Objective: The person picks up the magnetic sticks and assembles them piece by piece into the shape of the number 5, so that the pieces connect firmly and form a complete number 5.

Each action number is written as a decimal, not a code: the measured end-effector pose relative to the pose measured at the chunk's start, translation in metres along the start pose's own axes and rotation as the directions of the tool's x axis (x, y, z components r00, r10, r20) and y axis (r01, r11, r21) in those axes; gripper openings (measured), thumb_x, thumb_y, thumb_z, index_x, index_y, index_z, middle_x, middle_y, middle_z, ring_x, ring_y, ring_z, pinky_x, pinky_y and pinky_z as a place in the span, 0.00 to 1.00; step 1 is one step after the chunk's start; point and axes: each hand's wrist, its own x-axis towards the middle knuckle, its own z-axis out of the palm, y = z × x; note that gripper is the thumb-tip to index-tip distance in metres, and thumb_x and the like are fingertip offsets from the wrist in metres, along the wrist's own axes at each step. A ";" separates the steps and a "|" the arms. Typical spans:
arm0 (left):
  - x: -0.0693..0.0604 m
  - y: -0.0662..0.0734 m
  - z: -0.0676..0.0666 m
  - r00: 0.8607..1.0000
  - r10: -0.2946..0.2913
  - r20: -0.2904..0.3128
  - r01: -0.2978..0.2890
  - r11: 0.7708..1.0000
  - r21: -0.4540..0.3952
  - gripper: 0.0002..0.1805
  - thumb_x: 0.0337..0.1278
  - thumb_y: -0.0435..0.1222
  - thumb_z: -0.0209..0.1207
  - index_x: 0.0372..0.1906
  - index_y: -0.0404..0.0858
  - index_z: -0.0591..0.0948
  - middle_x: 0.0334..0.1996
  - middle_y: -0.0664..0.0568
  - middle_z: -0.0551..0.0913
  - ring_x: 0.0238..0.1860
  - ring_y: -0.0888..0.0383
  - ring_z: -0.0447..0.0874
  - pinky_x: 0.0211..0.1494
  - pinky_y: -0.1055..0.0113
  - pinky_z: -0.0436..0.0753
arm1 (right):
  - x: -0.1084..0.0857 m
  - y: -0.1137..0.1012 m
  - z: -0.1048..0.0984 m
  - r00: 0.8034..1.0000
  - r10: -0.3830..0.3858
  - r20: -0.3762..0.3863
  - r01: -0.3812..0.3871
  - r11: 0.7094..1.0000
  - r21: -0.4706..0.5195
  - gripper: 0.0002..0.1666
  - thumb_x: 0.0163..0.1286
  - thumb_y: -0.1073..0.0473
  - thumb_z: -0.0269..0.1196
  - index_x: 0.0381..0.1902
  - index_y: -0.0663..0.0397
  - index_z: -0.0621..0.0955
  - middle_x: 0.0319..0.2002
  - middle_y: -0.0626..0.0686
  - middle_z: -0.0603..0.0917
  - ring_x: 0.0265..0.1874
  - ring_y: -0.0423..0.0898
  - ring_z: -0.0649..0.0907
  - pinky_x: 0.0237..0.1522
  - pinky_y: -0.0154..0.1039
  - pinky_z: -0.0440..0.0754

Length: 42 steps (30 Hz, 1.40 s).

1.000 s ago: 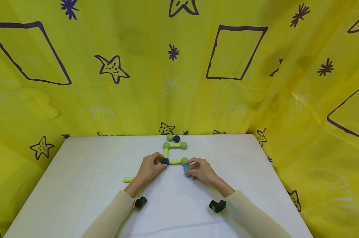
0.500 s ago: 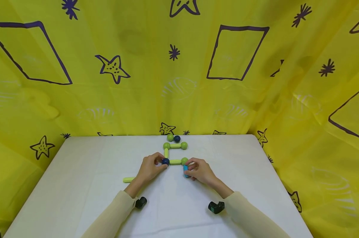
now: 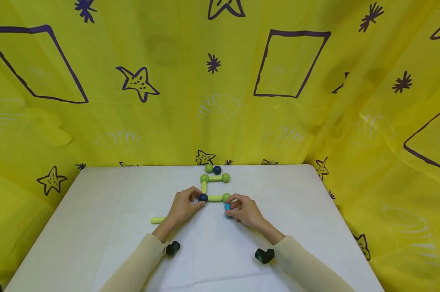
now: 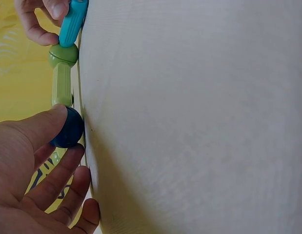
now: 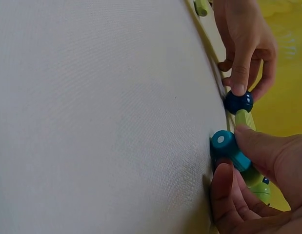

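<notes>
My left hand (image 3: 184, 205) pinches a dark blue ball (image 4: 71, 130) between thumb and fingertips, at the near left corner of a shape of magnetic balls and rods lying on the table. From that ball a light green rod (image 3: 215, 198) runs right to a green ball (image 4: 64, 55). My right hand (image 3: 247, 211) grips a bright blue rod (image 5: 231, 149) with thumb and fingers. In the left wrist view the blue rod's end touches the green ball. Another green rod (image 3: 204, 187) leads back from the dark blue ball to a far green ball (image 3: 204, 178).
A rod (image 3: 215, 178) joins that far ball to another green ball (image 3: 225, 178). Behind them lie a loose green ball (image 3: 209, 168) and a dark blue ball (image 3: 217, 170). A loose green rod (image 3: 157, 220) lies beside my left wrist. Yellow curtains surround the white table (image 3: 114, 194).
My right hand has shifted slightly left, and the near end of the blue rod has swung left with it, so the rod points more straight toward me. My left hand stays in place.
</notes>
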 end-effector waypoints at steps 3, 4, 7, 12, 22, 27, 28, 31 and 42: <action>0.000 0.000 0.000 1.000 -0.003 0.002 0.003 1.000 0.000 0.14 0.55 0.34 0.75 0.46 0.41 0.85 0.36 0.53 0.87 0.38 0.53 0.77 0.45 0.60 0.76 | 0.000 0.000 -0.001 1.000 0.002 0.011 -0.002 1.000 -0.003 0.16 0.63 0.64 0.75 0.48 0.56 0.84 0.34 0.52 0.84 0.21 0.42 0.81 0.23 0.37 0.81; 0.000 0.000 0.000 1.000 -0.005 0.003 0.005 1.000 0.002 0.14 0.55 0.34 0.75 0.46 0.41 0.85 0.36 0.53 0.87 0.38 0.54 0.76 0.45 0.60 0.75 | 0.000 0.000 -0.002 1.000 0.001 0.016 -0.001 1.000 -0.002 0.16 0.63 0.65 0.74 0.48 0.56 0.84 0.35 0.52 0.84 0.22 0.42 0.81 0.24 0.37 0.82; 0.000 0.000 0.000 1.000 -0.009 0.003 0.009 1.000 0.004 0.14 0.55 0.35 0.74 0.46 0.41 0.85 0.36 0.54 0.86 0.37 0.54 0.76 0.45 0.60 0.75 | 0.000 0.000 -0.003 1.000 -0.002 0.031 0.002 1.000 0.001 0.16 0.64 0.65 0.74 0.49 0.57 0.84 0.36 0.53 0.85 0.23 0.42 0.82 0.25 0.38 0.83; 0.000 -0.001 0.000 1.000 -0.007 0.003 0.007 1.000 0.000 0.14 0.55 0.35 0.75 0.45 0.41 0.85 0.36 0.54 0.86 0.37 0.54 0.76 0.45 0.60 0.75 | -0.001 0.001 -0.004 0.999 -0.006 0.045 0.006 1.000 0.004 0.17 0.64 0.65 0.73 0.50 0.57 0.84 0.37 0.53 0.85 0.23 0.42 0.82 0.25 0.38 0.83; 0.001 -0.001 0.000 1.000 -0.010 0.002 0.010 1.000 -0.001 0.14 0.55 0.34 0.75 0.46 0.41 0.85 0.37 0.53 0.87 0.38 0.55 0.77 0.45 0.60 0.76 | -0.001 0.001 -0.005 0.999 -0.010 0.049 0.009 1.000 0.009 0.16 0.64 0.65 0.73 0.50 0.57 0.84 0.36 0.52 0.85 0.22 0.42 0.81 0.25 0.38 0.83; 0.001 -0.002 0.000 1.000 -0.003 0.002 0.003 1.000 -0.001 0.14 0.55 0.34 0.75 0.45 0.41 0.85 0.36 0.53 0.87 0.37 0.55 0.77 0.45 0.60 0.76 | -0.001 0.002 -0.005 0.999 -0.005 0.048 0.005 1.000 0.007 0.16 0.64 0.65 0.74 0.50 0.56 0.84 0.35 0.52 0.85 0.22 0.42 0.82 0.25 0.38 0.83; 0.001 -0.002 0.000 1.000 -0.002 0.002 0.002 1.000 -0.001 0.14 0.55 0.34 0.75 0.45 0.41 0.85 0.36 0.53 0.87 0.37 0.55 0.77 0.45 0.60 0.76 | -0.001 0.002 -0.005 0.999 -0.006 0.049 0.006 1.000 0.006 0.17 0.64 0.65 0.74 0.50 0.56 0.84 0.35 0.52 0.85 0.21 0.42 0.82 0.25 0.38 0.83; 0.001 -0.002 0.000 1.000 0.005 0.001 -0.005 1.000 0.003 0.14 0.55 0.34 0.75 0.45 0.41 0.85 0.37 0.53 0.87 0.37 0.55 0.77 0.45 0.60 0.76 | -0.001 0.002 -0.005 0.999 -0.010 0.051 0.010 1.000 0.005 0.17 0.64 0.65 0.73 0.50 0.56 0.84 0.36 0.52 0.86 0.21 0.42 0.82 0.25 0.38 0.82; 0.001 -0.002 0.001 1.000 0.007 -0.001 -0.007 1.000 0.010 0.14 0.55 0.34 0.75 0.45 0.41 0.85 0.37 0.53 0.87 0.37 0.55 0.77 0.45 0.61 0.76 | -0.001 0.001 -0.005 0.998 -0.007 0.055 0.007 1.000 0.005 0.17 0.65 0.64 0.73 0.50 0.56 0.84 0.36 0.52 0.86 0.21 0.42 0.82 0.26 0.38 0.83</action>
